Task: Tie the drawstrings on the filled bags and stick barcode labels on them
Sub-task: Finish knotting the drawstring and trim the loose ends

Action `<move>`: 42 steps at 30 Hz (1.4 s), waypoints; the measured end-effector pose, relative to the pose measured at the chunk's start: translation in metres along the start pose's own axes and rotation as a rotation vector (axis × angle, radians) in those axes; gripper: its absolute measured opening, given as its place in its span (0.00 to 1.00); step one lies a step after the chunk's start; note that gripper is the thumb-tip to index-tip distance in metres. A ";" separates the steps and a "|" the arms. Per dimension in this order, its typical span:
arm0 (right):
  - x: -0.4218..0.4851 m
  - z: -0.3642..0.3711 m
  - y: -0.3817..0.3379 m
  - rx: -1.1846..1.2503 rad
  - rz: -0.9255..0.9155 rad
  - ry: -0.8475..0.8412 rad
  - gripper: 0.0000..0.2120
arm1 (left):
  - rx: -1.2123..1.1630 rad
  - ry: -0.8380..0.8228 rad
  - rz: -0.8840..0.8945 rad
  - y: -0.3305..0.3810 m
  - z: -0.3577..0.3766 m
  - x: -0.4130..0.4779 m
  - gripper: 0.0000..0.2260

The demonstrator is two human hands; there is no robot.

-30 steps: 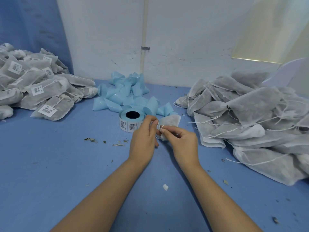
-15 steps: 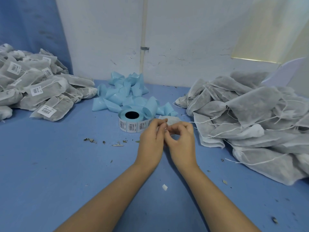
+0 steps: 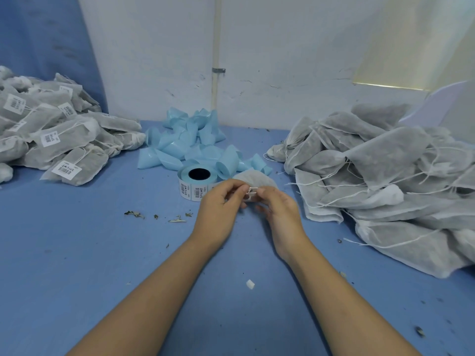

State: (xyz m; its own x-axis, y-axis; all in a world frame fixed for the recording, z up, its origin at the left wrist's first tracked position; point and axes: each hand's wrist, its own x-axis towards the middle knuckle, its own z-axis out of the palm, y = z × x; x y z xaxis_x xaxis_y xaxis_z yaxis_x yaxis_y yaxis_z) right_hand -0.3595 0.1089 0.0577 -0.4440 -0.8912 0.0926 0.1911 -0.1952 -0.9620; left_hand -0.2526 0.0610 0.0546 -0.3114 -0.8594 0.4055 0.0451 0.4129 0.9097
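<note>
Bag (image 3: 255,176), grey-white and filled, lies on the blue tabletop (image 3: 77,253) just beyond the fingertips, right beside the label roll (image 3: 196,181). Its gathered neck points near, toward the person, and its rounded body runs away toward the far wall; the hands hide much of it, so the long axis is only roughly near-to-far.

Both hands meet at the neck. The left hand (image 3: 220,204) has its fingers curled, thumb and forefinger pinching the white drawstring (image 3: 251,193). The right hand (image 3: 280,210) pinches the same drawstring from the other side, its remaining fingers loosely bent. Small loops of cord show between the two sets of fingertips.

To the left sits a heap of labelled bags (image 3: 59,142); to the right, a larger heap of unlabelled bags (image 3: 385,176) with loose strings. Curled blue backing strips (image 3: 190,142) lie behind the roll. Leaf bits (image 3: 133,214) and a white scrap (image 3: 249,284) dot the tabletop.
</note>
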 end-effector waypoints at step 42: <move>-0.001 -0.001 -0.006 0.503 0.283 -0.199 0.03 | 0.668 -0.156 0.337 -0.002 -0.019 0.003 0.15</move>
State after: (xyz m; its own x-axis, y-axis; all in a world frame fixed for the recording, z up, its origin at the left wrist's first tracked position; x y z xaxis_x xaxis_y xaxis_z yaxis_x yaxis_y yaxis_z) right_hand -0.3609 0.1110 0.0634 -0.1532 -0.9866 -0.0558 0.6895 -0.0662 -0.7213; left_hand -0.2361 0.0518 0.0554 -0.5155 -0.6224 0.5890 -0.4065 0.7827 0.4713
